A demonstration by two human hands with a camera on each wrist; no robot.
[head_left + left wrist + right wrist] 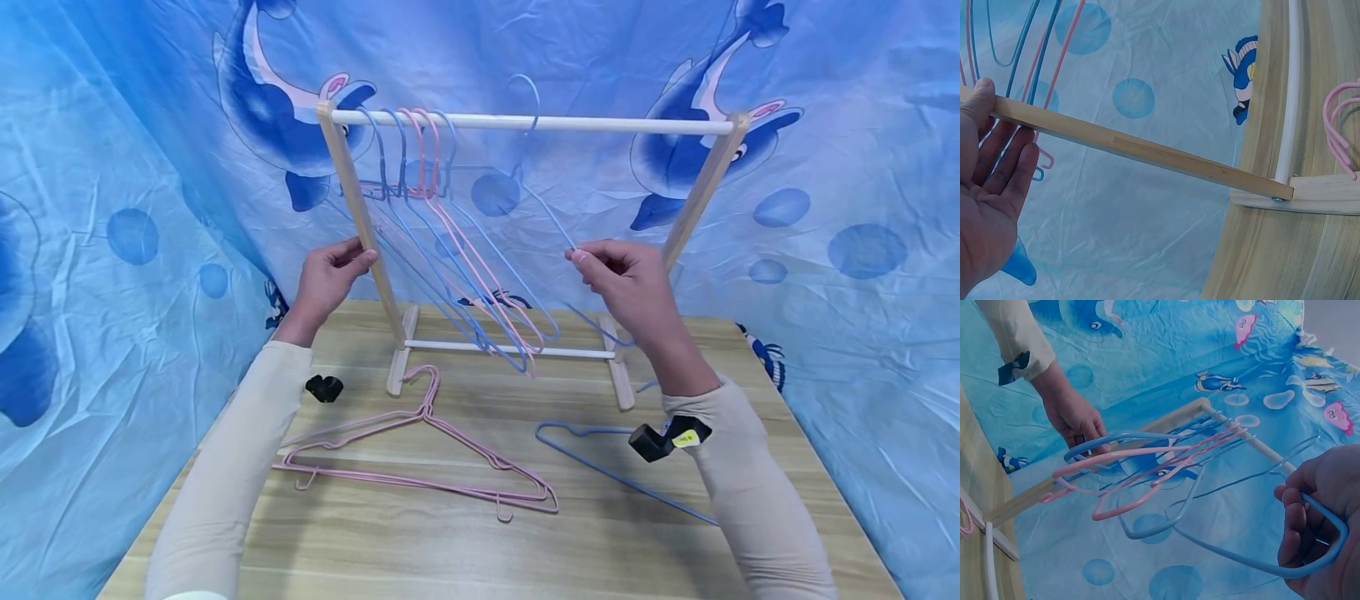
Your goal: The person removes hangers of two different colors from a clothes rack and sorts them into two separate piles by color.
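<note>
My right hand (630,271) pinches a blue clothes hanger (1241,561) by one shoulder end, at the right of the rack. This hanger's hook reaches up over the white top rail (600,124); whether it bears on the rail I cannot tell. On the other side, my left hand (330,275) holds the rack's wooden left post (352,179) between thumb and fingers; in the left wrist view its fingers (1004,162) lie behind the post. Several blue and pink hangers (437,154) hang close together near the rail's left end.
Pink hangers (427,404) lie stacked on the wooden table (375,550) in front of the rack. A blue hanger (622,477) lies to their right, partly hidden by my right forearm. A lower white bar (577,353) joins the rack's feet. Blue dolphin-print cloth surrounds the table.
</note>
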